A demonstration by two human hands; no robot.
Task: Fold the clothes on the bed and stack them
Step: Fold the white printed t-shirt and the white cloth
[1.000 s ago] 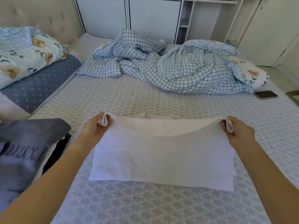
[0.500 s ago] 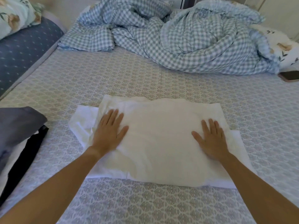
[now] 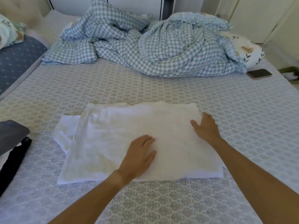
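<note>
A white garment (image 3: 113, 139) lies folded flat on the patterned bed (image 3: 145, 88), its lower layer sticking out at the left and bottom right. My left hand (image 3: 139, 156) rests flat on the middle of the garment with straight fingers. Near the garment's right edge, my right hand (image 3: 205, 128) presses down flat, fingers spread. A stack of grey and black clothes (image 3: 11, 143) sits at the left edge of the view, apart from the white garment.
A crumpled blue checked duvet (image 3: 145, 46) fills the far side of the bed. A phone (image 3: 259, 73) lies at the right, beside a printed pillow (image 3: 246, 47). A blue dotted cushion (image 3: 17, 60) lies at the left.
The held edge was laid down and both hands went flat on the white garment. Since then my left hand slid right to its middle and my right hand moved toward its right edge.
</note>
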